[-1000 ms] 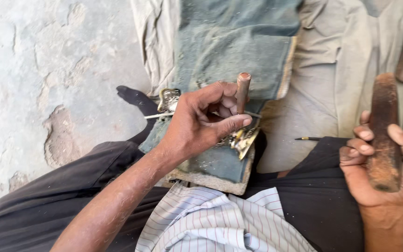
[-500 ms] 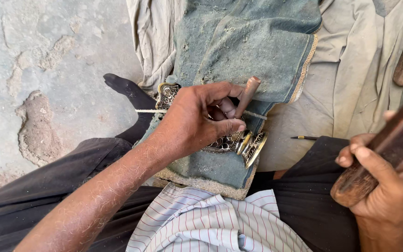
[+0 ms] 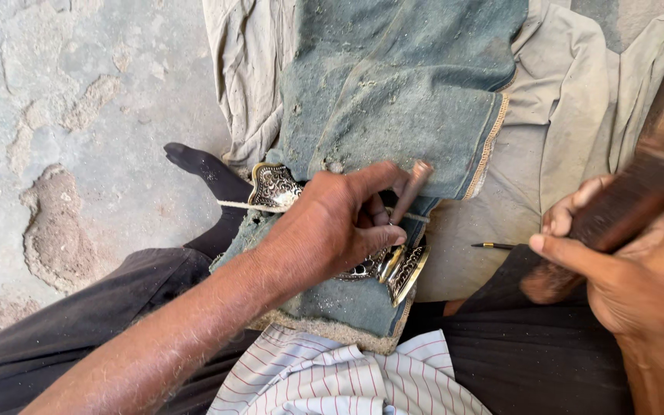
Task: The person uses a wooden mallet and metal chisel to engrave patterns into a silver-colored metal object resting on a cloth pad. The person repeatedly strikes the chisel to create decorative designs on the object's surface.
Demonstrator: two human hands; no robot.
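Lower right of frame: the right hand (image 3: 639, 284) is wrapped tight around a dark wooden mallet (image 3: 639, 192), whose long axis runs up toward the upper right, blurred. Centre of frame: the left hand (image 3: 340, 223) pinches a slim metal punch (image 3: 411, 190) between thumb and fingers, tilted, tip down on an ornate metal piece (image 3: 274, 186) lying on a denim pad (image 3: 401, 84). The punch head lies left of the mallet, well apart. A second small tool (image 3: 493, 246), probably a scriber, rests between the hands on pale cloth (image 3: 547, 115).
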